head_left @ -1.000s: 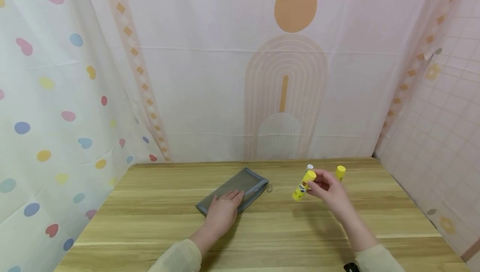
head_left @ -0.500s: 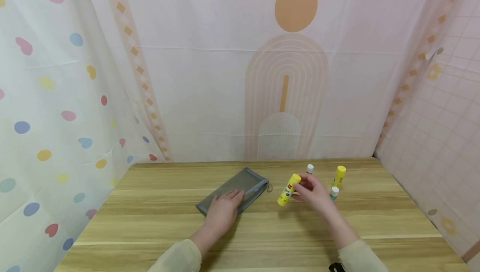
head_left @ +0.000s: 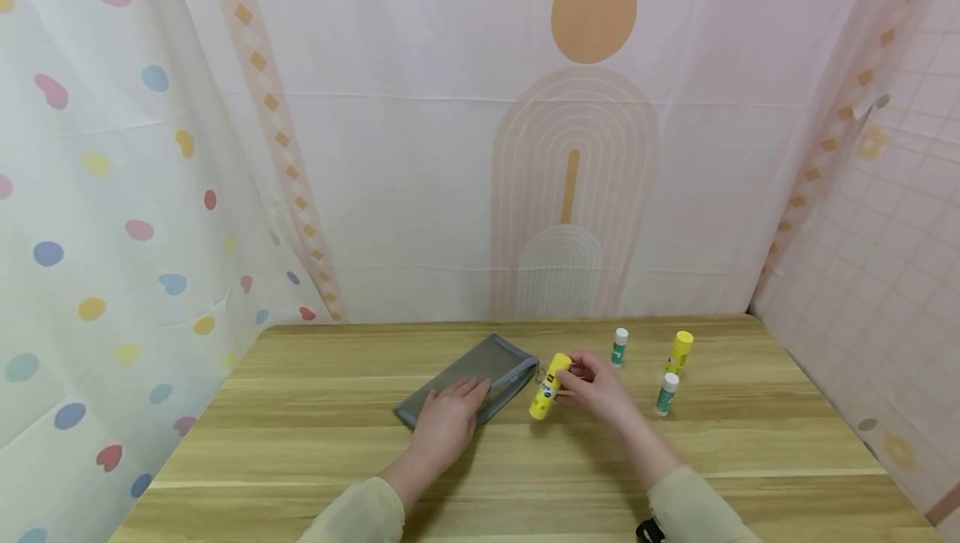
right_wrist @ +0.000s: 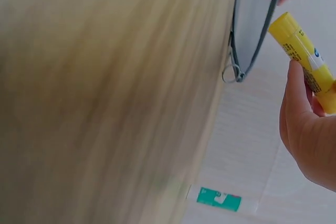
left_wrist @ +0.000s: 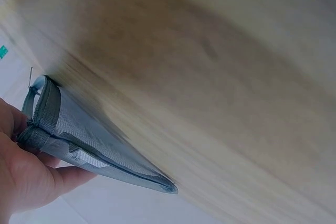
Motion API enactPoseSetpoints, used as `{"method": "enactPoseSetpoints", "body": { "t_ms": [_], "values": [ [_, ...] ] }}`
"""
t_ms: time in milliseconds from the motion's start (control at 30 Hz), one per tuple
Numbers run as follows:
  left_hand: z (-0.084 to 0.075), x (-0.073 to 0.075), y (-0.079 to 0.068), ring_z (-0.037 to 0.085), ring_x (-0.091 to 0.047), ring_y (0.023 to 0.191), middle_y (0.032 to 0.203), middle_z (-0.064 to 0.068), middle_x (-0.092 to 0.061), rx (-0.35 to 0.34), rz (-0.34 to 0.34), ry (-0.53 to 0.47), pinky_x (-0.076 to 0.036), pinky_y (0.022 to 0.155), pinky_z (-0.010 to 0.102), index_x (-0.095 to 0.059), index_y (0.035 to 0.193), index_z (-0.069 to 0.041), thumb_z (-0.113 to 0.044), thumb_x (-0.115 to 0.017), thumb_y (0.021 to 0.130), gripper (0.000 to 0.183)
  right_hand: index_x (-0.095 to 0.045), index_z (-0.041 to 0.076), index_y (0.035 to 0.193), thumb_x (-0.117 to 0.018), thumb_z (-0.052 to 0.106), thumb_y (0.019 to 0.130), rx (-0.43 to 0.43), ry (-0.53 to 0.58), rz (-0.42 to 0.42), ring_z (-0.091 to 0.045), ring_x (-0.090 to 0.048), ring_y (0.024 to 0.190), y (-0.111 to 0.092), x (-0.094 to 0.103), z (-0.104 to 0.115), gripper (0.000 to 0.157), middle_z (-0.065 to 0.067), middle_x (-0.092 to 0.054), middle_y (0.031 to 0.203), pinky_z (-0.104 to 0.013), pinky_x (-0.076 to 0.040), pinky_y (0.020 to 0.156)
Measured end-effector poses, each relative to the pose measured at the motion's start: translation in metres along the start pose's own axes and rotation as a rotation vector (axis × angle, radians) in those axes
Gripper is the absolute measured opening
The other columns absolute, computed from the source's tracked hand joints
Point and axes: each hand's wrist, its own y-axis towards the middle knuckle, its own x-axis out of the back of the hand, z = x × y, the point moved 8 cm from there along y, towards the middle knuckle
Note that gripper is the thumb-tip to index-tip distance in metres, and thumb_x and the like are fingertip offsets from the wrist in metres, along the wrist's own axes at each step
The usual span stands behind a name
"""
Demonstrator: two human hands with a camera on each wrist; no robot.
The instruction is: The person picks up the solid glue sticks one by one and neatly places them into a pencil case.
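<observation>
In the head view my left hand [head_left: 446,425] lies over a grey mesh zip pouch [head_left: 480,366]. The left wrist view shows its fingers and thumb gripping the edge of the pouch [left_wrist: 94,135], whose mouth is parted. My right hand [head_left: 600,393] pinches a yellow glue stick [head_left: 550,387] near its upper end. The stick is tilted in the air just right of the pouch's zip edge. In the right wrist view this glue stick [right_wrist: 302,45] points toward the parted pouch mouth [right_wrist: 252,30], apart from it.
Two white-and-green glue sticks, one farther back [head_left: 618,348] and one nearer [head_left: 667,395], stand on the wooden table [head_left: 300,443]. Another yellow glue stick [head_left: 680,351] stands at the right. Patterned curtains [head_left: 405,193] hang behind and at both sides.
My right hand has carried the yellow glue stick leftward and slightly down toward the pouch, uncovering the white-and-green glue sticks. My left hand has stayed on the pouch.
</observation>
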Motion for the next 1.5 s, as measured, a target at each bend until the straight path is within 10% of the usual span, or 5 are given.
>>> {"method": "enactPoseSetpoints", "body": {
  "t_ms": [700, 1500],
  "values": [
    [0.000, 0.002, 0.001, 0.031, -0.061, 0.118, 0.127, 0.013, -0.066, 0.021, 0.020, -0.006, -0.048, 0.087, 0.068, -0.064, 0.130, -0.007, 0.000, -0.070, 0.087, 0.044, -0.044, -0.013, 0.127, -0.055, 0.005, 0.100, -0.197, 0.074, 0.089, -0.024, -0.065, 0.090, 0.013, -0.043, -0.023, 0.034, -0.023, -0.055, 0.111, -0.043, -0.057, 0.086],
    [0.002, 0.002, 0.002, 0.031, -0.061, 0.118, 0.126, 0.012, -0.066, 0.037, 0.007, -0.021, -0.048, 0.087, 0.068, -0.064, 0.130, -0.007, 0.000, -0.071, 0.087, 0.045, -0.042, -0.015, 0.128, -0.050, 0.001, 0.101, -0.423, 0.381, -0.040, -0.026, -0.060, 0.085, 0.021, -0.064, -0.053, 0.032, -0.022, -0.056, 0.101, -0.043, -0.054, 0.093]
  ]
}}
